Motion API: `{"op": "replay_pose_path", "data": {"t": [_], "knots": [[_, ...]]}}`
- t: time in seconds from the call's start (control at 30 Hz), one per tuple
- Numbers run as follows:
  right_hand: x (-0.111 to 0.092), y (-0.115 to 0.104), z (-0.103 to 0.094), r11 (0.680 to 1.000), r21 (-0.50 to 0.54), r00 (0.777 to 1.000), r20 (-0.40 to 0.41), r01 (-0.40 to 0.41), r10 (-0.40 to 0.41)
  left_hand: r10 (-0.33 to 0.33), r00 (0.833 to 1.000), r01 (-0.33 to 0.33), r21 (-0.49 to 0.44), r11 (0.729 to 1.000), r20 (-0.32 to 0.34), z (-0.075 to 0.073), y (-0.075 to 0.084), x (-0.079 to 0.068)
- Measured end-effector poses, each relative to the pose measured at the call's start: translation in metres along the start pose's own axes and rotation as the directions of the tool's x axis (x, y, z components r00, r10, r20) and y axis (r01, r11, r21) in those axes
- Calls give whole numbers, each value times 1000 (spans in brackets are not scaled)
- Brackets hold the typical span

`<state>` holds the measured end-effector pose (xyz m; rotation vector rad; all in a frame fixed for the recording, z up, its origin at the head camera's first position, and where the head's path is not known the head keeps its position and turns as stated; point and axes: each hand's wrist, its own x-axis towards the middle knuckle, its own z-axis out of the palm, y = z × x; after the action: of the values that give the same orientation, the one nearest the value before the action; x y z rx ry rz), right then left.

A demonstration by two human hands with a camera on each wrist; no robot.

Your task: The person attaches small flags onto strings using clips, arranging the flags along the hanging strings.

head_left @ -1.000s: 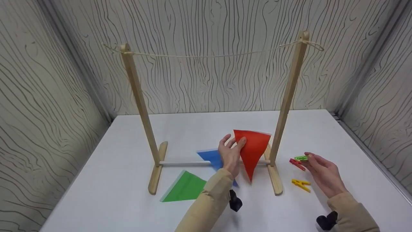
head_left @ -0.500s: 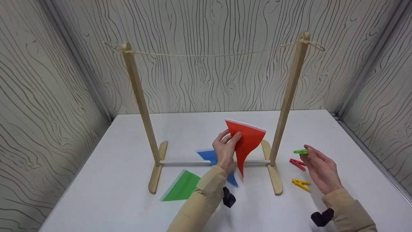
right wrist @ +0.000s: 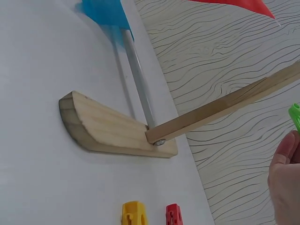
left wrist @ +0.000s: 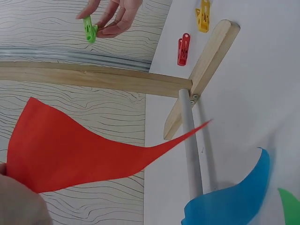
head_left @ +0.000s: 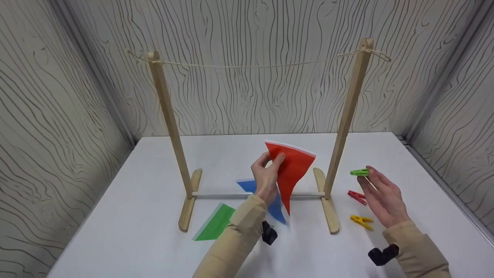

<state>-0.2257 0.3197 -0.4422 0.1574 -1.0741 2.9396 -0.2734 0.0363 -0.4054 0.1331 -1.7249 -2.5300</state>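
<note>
My left hand pinches a red triangular flag near its upper left corner, thumb in front. The flag hangs point down above the table, its white-edged top tilted lower on the right. My right hand holds a green clothespin between thumb and fingers, raised to the right of the stand; the left wrist view shows this green clothespin too. Behind the left hand, a blue flag lies over the stand's white crossbar, partly hidden. A green flag lies on the table, partly covered by the left sleeve.
A wooden stand has a left post and a right post, with a thin string tied between their tops. A red clothespin and a yellow clothespin lie right of the stand's right foot.
The left hand has lifted the red flag and shifted it left and farther back. The right hand has raised the green clothespin off the table area beside the red one.
</note>
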Motion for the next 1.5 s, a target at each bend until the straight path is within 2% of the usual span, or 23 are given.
{"op": "replay_pose_path", "data": {"t": [0.23,0.5,0.7,0.83,1.17,1.5], "knots": [[4,-4,17,998,61,994,106,29,-36,54,997,-55,5,999,61,-2,12,0],[8,-10,39,995,76,990,120,63,-72,89,990,-87,-22,996,113,-2,25,-1],[13,-15,54,992,108,986,144,72,-88,113,988,-115,14,993,108,-1,34,-2],[17,-18,63,993,83,982,159,85,-97,134,985,-139,41,989,105,-1,42,-4],[26,-25,87,990,18,963,228,142,-142,244,965,-244,-21,970,100,-1,59,-5],[35,-33,108,980,59,952,233,190,-198,299,944,-291,-73,954,141,6,74,-5]]}}
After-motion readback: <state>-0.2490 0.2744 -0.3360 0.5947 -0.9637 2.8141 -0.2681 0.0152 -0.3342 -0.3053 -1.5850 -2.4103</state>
